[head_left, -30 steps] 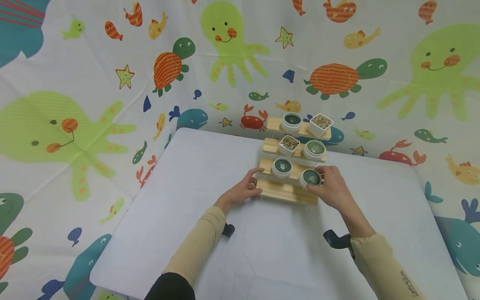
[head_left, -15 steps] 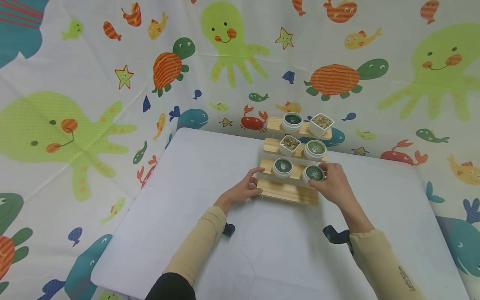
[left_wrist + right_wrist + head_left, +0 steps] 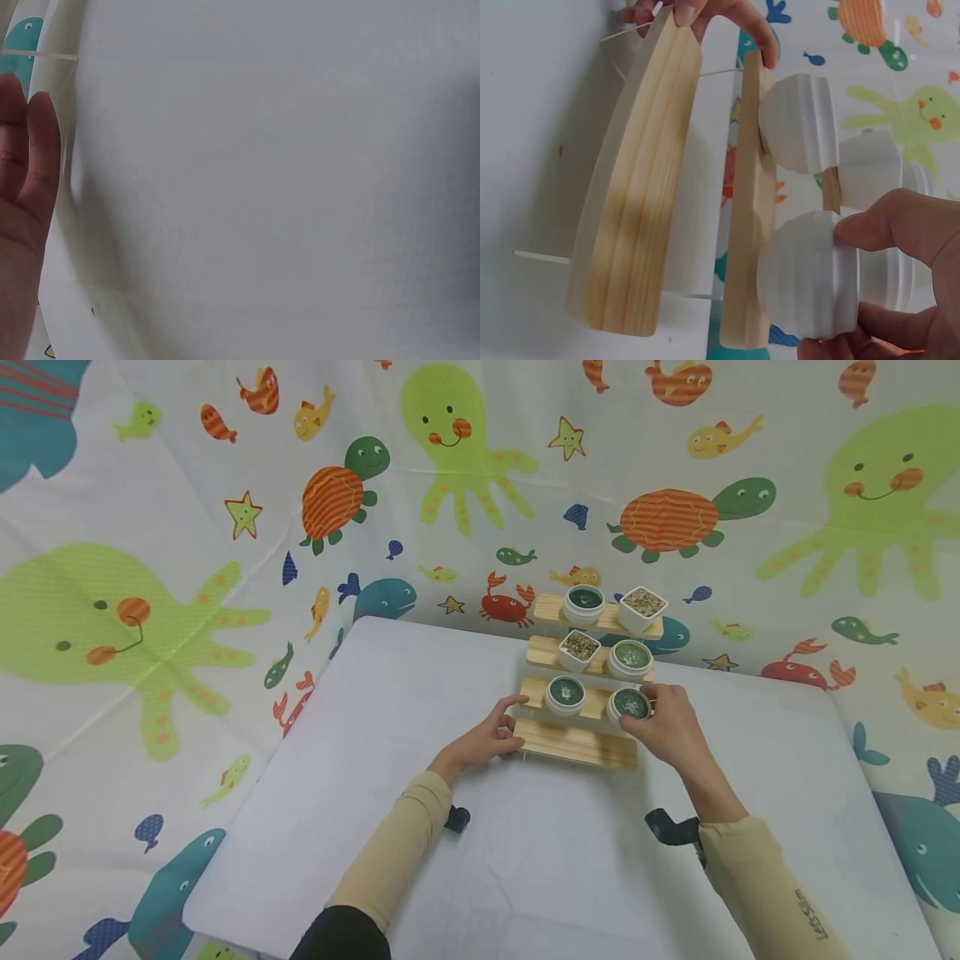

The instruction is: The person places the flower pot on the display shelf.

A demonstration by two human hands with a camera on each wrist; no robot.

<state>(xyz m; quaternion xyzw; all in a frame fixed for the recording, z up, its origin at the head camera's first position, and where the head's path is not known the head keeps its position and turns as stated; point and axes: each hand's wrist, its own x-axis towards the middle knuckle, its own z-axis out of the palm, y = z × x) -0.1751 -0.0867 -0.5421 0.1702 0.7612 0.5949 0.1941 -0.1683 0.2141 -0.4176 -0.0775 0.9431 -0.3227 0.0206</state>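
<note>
A tiered wooden stand (image 3: 577,745) has four pale boards, stepped upward toward the back. In the head view my left hand (image 3: 483,739) holds its left end, with fingertips at the ends of the two lowest boards. My right hand (image 3: 671,727) pinches a round white cup (image 3: 628,704) with a dark green top, between thumb and fingers. That cup sits at the right of the second board from the front, as the right wrist view also shows with the white cup (image 3: 806,277) against the board. A matching cup (image 3: 565,693) stands to its left.
On the higher boards stand square white cups with grainy contents (image 3: 580,647) (image 3: 642,606), a light green round cup (image 3: 630,657) and a dark green one (image 3: 584,602). A white-covered table (image 3: 375,718) lies beneath; a sea-animal curtain (image 3: 480,468) hangs behind.
My right hand has shifted the pinched cup slightly back and to the right, settling it on the second board. My left hand stays at the stand's left end.
</note>
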